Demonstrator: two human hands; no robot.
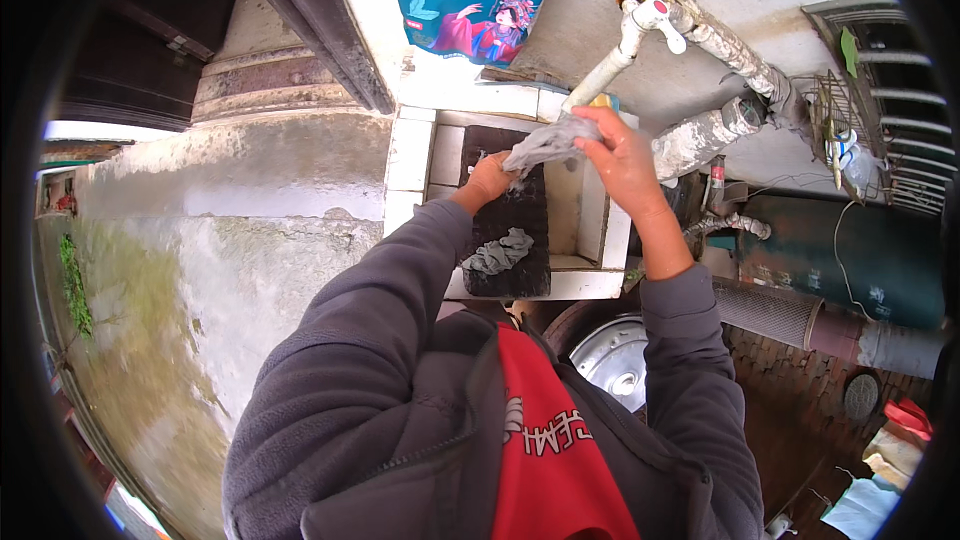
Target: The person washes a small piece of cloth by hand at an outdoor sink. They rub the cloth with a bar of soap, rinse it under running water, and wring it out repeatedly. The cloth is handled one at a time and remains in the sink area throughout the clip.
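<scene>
A wet grey cloth is stretched between my two hands, above a white-tiled sink. My left hand grips its lower left end. At the upper right end, my right hand pinches the fabric just under the spout of the tap. Beneath the hands lies a dark slab across the left part of the basin. Another crumpled grey cloth rests on the slab's near end, apart from both hands.
A teal cotton-towel bag hangs behind the sink. White-crusted pipes run along the wall at the right, near a wire rack. A wheel with a metal rim sits below the sink's near edge. Wet concrete extends left.
</scene>
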